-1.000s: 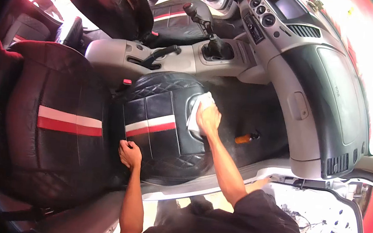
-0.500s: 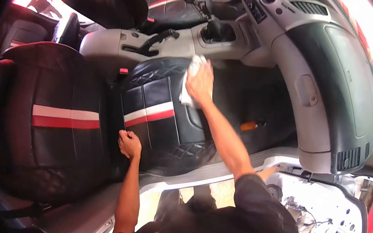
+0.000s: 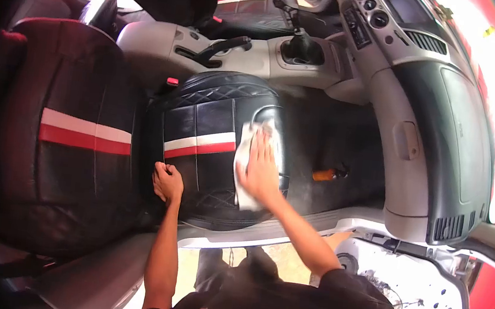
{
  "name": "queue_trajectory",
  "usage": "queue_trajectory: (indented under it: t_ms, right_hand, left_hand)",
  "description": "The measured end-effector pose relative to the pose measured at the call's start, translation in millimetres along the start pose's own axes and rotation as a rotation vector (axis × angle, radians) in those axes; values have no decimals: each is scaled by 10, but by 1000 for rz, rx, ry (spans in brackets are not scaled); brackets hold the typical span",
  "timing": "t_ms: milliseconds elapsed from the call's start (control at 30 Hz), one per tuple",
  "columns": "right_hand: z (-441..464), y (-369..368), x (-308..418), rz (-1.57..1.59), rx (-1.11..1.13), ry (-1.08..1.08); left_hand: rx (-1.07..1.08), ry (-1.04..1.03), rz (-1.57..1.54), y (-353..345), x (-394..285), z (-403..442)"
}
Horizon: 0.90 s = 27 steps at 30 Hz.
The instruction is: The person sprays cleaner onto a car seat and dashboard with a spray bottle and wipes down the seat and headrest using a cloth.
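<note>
The right hand (image 3: 262, 171) lies flat, fingers extended, on a rumpled white cloth (image 3: 247, 198) at the rounded front of the smooth, quilt-edged seat (image 3: 215, 115). The left hand (image 3: 168, 182), loosely clenched, is at the seat's rear.

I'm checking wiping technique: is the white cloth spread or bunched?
Spread: the white cloth shows mostly flat around the bare right hand; layers unclear.

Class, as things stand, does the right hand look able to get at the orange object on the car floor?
Probably yes: past the edge of the seat, nothing visible blocks the right hand from the orange object. It would likely need to leave the white cloth and reach down.
</note>
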State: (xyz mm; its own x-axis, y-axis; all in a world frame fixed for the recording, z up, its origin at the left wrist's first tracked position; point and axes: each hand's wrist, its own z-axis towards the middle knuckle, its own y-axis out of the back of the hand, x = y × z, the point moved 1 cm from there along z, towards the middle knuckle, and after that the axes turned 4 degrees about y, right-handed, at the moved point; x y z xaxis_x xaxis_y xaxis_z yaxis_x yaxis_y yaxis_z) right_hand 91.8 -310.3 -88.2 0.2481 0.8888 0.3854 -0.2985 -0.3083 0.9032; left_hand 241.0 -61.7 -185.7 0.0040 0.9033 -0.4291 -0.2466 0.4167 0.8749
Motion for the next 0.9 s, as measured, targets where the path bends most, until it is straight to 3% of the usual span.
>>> queue_trajectory:
  t_ms: [167,233,300,367,467,533,600,800,900]
  right_hand:
    - [1767,-364,-776,-153,-144,-108]
    - [1892,-363,-729,-135,-145,-208]
    - [1473,-441,-499,-120,-259,-99]
    - [706,-395,60,8,-154,6]
    - [-350,-335,786,-55,66,159]
    - [-309,-311,777,-20,135,198]
    - [92,-261,548,23,114,259]
    - [2087,-787,-392,-101,-174,21]
    - [2582,-547,-664,-99,38,-205]
  left_hand:
    - [51,55,-24,123,-96,-24]
    - [41,41,-34,128,-75,-2]
    - [38,51,-31,119,-65,-17]
    - [24,30,-30,79,-60,-3]
    - [51,47,-36,113,-79,-12]
    - [61,64,-50,164,-124,-13]
    - [50,44,-41,121,-76,-21]
    - [53,75,-24,118,-89,11]
    - [82,84,-27,155,-81,-21]
